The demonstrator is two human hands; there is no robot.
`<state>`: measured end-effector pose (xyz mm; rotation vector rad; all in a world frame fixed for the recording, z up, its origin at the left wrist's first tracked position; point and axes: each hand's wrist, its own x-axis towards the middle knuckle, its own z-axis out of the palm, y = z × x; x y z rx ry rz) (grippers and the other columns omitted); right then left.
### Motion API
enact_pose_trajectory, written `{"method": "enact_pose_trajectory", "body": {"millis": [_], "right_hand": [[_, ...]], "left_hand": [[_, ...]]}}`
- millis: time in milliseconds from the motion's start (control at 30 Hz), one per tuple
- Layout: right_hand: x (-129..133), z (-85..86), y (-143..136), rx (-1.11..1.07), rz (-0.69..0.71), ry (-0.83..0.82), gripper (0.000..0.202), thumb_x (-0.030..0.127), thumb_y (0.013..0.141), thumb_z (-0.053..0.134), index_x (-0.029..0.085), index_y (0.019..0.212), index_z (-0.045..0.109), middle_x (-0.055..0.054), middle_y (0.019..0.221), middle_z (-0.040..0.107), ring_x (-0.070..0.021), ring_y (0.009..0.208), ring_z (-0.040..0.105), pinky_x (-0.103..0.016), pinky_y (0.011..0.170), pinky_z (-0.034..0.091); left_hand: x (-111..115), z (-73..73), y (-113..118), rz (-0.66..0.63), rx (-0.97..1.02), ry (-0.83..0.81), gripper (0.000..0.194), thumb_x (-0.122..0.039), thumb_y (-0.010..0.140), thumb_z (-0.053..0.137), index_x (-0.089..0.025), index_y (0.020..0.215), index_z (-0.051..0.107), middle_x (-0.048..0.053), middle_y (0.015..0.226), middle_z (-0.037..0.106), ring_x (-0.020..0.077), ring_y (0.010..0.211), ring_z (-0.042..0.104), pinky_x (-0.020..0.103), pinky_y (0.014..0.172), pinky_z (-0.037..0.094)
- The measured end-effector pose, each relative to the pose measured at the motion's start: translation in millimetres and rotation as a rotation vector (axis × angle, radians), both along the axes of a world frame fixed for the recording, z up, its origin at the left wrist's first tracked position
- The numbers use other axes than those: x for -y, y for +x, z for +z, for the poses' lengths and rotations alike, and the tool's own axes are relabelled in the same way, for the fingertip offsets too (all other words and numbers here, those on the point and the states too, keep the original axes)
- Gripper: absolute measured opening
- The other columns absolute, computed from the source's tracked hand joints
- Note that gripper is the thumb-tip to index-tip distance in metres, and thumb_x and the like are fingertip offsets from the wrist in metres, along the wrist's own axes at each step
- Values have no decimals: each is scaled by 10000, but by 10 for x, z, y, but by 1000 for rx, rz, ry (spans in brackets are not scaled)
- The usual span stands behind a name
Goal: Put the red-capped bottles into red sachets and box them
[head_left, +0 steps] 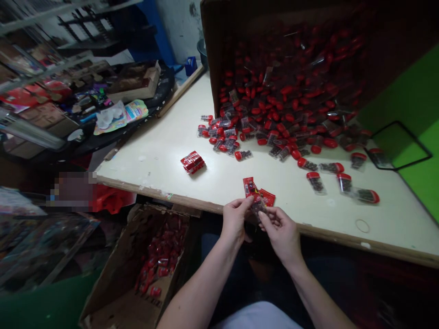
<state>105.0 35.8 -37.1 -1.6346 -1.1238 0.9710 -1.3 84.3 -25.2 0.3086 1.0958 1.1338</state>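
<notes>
your left hand [235, 218] and right hand [280, 230] met at the lower middle of the frame, just over the near edge of the table [164, 151]. both were pinched together on one small packet [254, 195]: a clear little sachet with a red printed card at its top, dark contents showing below the card, the lower part hidden by your fingertips. the card stood upright and slightly tilted above your thumbs, and a second red card edge poked out to its right, touching the first.

up and to the left of your hands, a small stack of red packets [193, 162] lay alone on the pale tabletop, well apart from everything else. farther up, a big cardboard box [219, 55] lay tipped on its side in the upper right, and a heap of red-capped clear packets [284, 109] spilled from its mouth across the table, thinning to scattered single ones toward the right edge.

below the table at the lower left, an open carton [113, 278] on the floor held more red packets. a cluttered shelf filled the upper left.
</notes>
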Motion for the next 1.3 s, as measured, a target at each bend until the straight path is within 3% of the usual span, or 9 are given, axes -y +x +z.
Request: {"method": "enact_pose_trajectory", "body": {"millis": [100,167,400,500,633,733,1033,1167,1300], "right_hand": [[33,2,-30,293,-35,119,229,370,803,605,182,932,628,-55,788,691,-171,613,649,-297,626,543],[41,-5,-39,354,-37,160,215,358,802,605,186,930,629,-62,813,698,-175,621,651,-306,647,544],[-31,-16,-27,-168,7,-3,305,423,783,626,159,936,609,-39,711,668,-158,558,645,-267,536,556],[-42,-14,-30,-183,10,-7,305,417,779,636,157,937,608,-41,725,664,-155,572,642,-269,549,559],[-21,-24,-35,-86,10,28,284,394,783,641,175,962,615,-61,817,681,-172,647,656,-299,623,567],[-9,-20,-31,-111,8,19,281,387,777,652,181,964,615,-50,807,675,-164,641,650,-285,612,558],[-35,39,-47,-600,-24,-137,241,375,760,682,159,841,611,32,590,592,-51,476,517,-137,472,443],[-52,50,-45,-469,-16,-68,258,376,754,686,166,886,616,18,644,616,-76,527,565,-162,502,476],[-56,72,-53,-307,9,-41,285,390,750,678,165,912,614,-13,708,648,-118,565,607,-221,545,520]], "left_hand": [[45,-19,37,47,-21,-15,327,-364,535,810,-92,662,678,59,634,670,97,530,564,235,590,415],[75,-34,55,55,15,-29,316,-354,546,806,-92,667,677,39,603,652,79,504,543,221,573,406],[93,-14,10,-17,131,-11,315,-377,617,769,-90,707,676,58,670,669,95,584,581,217,620,431],[37,7,-47,-78,127,-6,366,-442,660,724,-87,744,681,62,667,660,97,581,578,221,614,429],[-33,-7,-91,-105,79,8,298,-358,605,782,-100,631,637,-13,517,560,25,424,414,187,497,340],[-41,-28,-93,-140,85,12,265,-321,607,786,-101,670,653,10,577,605,36,459,456,193,527,364],[-1,-26,-144,-292,128,42,327,-388,691,717,-92,827,699,65,722,669,92,594,550,239,647,419],[-45,8,-174,-318,138,43,362,-438,701,694,-93,811,698,63,686,657,107,592,554,250,631,415],[-75,-5,-158,-275,98,36,278,-349,662,747,-99,766,686,0,566,581,39,459,422,206,534,354]]}}
